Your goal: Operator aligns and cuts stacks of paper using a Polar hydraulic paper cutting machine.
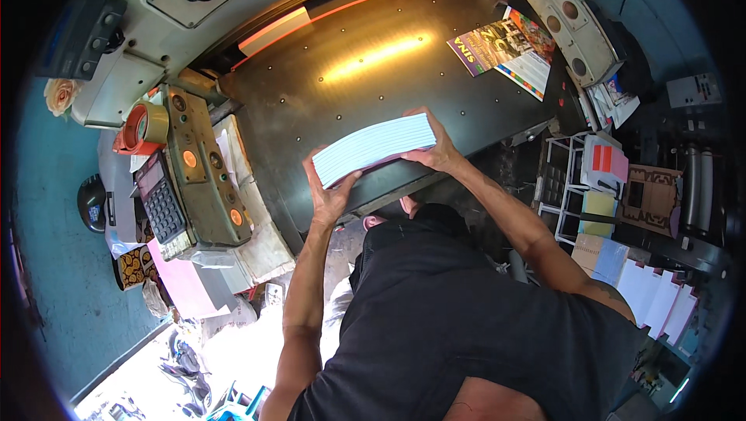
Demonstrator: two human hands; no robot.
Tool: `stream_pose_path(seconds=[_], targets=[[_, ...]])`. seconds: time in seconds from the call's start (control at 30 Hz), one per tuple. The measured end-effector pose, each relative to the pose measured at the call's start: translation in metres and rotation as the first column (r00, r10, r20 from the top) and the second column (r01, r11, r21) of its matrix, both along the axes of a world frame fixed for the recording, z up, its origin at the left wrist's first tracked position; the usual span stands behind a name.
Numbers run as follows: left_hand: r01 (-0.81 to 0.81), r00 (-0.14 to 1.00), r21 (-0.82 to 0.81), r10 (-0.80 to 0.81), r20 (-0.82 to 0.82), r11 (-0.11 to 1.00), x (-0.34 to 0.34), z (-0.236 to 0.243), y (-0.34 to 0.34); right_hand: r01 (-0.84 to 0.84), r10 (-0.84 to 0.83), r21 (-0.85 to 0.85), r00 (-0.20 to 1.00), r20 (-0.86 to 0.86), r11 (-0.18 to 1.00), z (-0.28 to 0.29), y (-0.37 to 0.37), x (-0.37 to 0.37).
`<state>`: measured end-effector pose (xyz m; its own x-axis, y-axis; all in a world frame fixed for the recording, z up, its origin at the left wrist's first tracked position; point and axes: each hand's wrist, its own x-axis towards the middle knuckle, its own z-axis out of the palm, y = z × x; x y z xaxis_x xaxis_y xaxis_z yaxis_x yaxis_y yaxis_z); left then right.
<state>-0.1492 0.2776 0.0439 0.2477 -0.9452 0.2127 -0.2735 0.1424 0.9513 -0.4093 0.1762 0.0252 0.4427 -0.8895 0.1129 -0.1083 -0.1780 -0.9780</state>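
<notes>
A thick stack of pale blue-white paper sheets (374, 146) is held between both hands, bowed a little along its length. Gripping its left end is my left hand (330, 194), with the thumb along the near side. At the right end, my right hand (437, 149) is closed round the stack, its thumb also on the near side. The paper is over the near part of a dark metal machine table (311, 87); whether it touches the surface I cannot tell. Most of the fingers behind the stack are hidden.
Colourful printed booklets (501, 48) lie at the table's far right. A control panel with lit buttons (206, 172) borders the left side, with a calculator (161, 199) and tape rolls (145, 127) beside it. Paper stacks (653, 296) stand at right.
</notes>
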Motion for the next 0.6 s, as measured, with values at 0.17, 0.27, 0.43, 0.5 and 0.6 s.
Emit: stream_pose_path(seconds=[0.17, 0.27, 0.43, 0.5, 0.6], targets=[[-0.003, 0.994, 0.174, 0.023, -0.109, 0.985, -0.004, -0.019, -0.006, 0.041, -0.037, 0.105, 0.999, -0.039, 0.994, -0.032, 0.003, 0.011], [0.039, 0.993, 0.167, -0.02, -0.116, 0.985, 0.005, -0.019, -0.012, 0.071, -0.056, 0.123, 0.991, -0.119, 0.99, -0.029, -0.002, 0.007], [0.203, 0.876, 0.568, 0.112, -0.47, 0.798, 0.021, -0.018, -0.044, -0.053, 0.098, 0.448, 0.992, -0.077, 0.892, 0.005, -0.021, 0.001], [0.211, 0.931, 0.708, 0.082, -0.355, 0.674, 0.022, -0.02, -0.051, 0.003, 0.1, 0.557, 0.983, -0.154, 0.831, 0.013, -0.027, 0.003], [0.2, 0.955, 0.678, 0.014, -0.297, 0.707, 0.019, -0.021, -0.051, 0.071, 0.201, 0.557, 0.889, -0.411, 0.827, 0.013, -0.024, 0.001]])
